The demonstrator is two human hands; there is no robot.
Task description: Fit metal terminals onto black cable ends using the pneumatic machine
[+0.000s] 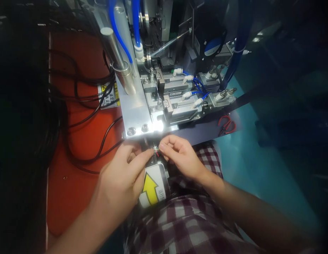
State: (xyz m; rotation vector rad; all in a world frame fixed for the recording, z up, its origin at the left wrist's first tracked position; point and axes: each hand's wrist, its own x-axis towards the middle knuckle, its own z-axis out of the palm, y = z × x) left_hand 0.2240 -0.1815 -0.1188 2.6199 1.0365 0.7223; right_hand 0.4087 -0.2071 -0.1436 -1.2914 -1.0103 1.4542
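Observation:
A tiny part with a red wire [156, 149] sits between my two hands, just below the front edge of the metal plate [137, 118]. My left hand [124, 173] is closed, its thumb reaching to the part from the left; the fingertips behind it are partly hidden. From the right, my right hand [181, 153] has thumb and index finger pinched together beside the part. What that pinch holds is too small to make out. Below the hands lies a white label with a yellow arrow [150, 187] on a machine piece.
The machine's cylinders [180, 106] with white fittings and blue hoses stand ahead. A shiny upright post [115, 49] rises at the plate's left. Black cables [100, 148] cross the orange surface [76, 197]. Red-handled scissors or pliers [227, 125] lie at the right.

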